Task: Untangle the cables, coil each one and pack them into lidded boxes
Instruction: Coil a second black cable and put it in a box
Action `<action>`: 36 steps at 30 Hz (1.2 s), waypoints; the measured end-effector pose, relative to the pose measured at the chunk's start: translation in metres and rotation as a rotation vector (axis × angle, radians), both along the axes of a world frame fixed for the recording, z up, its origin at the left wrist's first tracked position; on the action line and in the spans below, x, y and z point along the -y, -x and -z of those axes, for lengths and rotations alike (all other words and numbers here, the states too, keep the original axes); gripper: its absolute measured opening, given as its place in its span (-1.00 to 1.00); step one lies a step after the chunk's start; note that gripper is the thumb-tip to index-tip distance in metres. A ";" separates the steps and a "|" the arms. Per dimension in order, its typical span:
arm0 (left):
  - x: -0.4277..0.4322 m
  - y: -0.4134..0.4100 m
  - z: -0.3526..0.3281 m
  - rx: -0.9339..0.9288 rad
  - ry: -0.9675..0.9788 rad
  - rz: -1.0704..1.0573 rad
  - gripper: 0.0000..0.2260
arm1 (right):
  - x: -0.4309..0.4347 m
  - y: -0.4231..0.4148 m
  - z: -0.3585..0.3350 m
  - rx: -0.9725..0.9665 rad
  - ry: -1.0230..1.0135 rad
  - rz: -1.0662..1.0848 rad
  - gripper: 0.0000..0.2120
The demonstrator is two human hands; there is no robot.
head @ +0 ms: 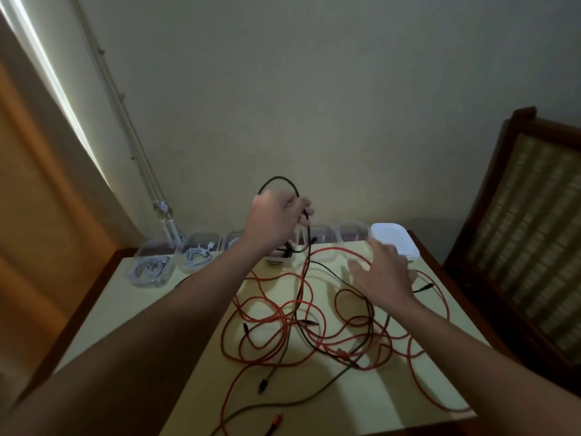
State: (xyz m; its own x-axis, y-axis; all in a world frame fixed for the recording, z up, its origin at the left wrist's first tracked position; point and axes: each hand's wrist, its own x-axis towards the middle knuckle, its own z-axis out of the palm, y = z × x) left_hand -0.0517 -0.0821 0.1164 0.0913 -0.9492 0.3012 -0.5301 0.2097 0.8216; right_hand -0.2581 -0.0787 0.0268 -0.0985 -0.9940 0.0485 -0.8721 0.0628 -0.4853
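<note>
- High up, the left hand (276, 220), fingers curled round the black cable (278, 177), a loop arching over the knuckles.
- Lower, the right hand (383, 272) spread flat, holding nothing, over the red cables (284, 319) tangled on the bench (125, 294).
- Along the far edge, clear boxes (151, 265); white lids (393, 237) stacked at right.

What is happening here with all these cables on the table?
A person is untangling cables. The left hand grips a black cable lifted above the table; the right hand is open over the red cables. Boxes at the back hold coiled white cables; white lids lie stacked at the right.
</note>
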 end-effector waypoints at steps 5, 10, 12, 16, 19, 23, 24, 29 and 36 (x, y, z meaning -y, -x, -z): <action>0.005 0.010 -0.028 -0.111 -0.003 0.029 -0.77 | -0.010 -0.041 -0.033 0.024 0.267 -0.292 -0.61; 0.002 0.008 -0.041 -0.128 0.054 0.029 -0.77 | 0.001 -0.062 -0.039 0.003 0.346 -0.286 -0.71; 0.002 0.004 -0.041 -0.207 0.036 0.017 -0.78 | 0.007 -0.065 -0.042 0.051 0.351 -0.300 -0.73; 0.004 -0.012 -0.013 -0.215 -0.095 0.029 -0.78 | 0.015 -0.062 -0.064 0.165 0.300 -0.342 -0.68; -0.003 -0.019 0.027 -0.101 -0.254 0.147 -0.72 | 0.021 -0.061 -0.089 0.393 0.219 -0.336 -0.73; -0.012 -0.011 0.064 -0.074 -0.282 0.242 -0.81 | 0.028 -0.065 -0.120 0.876 0.092 -0.318 -0.76; -0.014 -0.009 0.068 -0.095 -0.287 0.251 -0.82 | 0.029 -0.066 -0.129 0.945 0.082 -0.298 -0.76; -0.021 -0.003 0.071 -0.259 -0.345 0.283 -0.76 | 0.034 -0.066 -0.146 1.094 0.057 -0.240 -0.77; -0.014 0.005 0.062 -0.058 -0.098 0.193 -0.80 | 0.027 -0.062 -0.138 1.037 0.134 -0.203 -0.77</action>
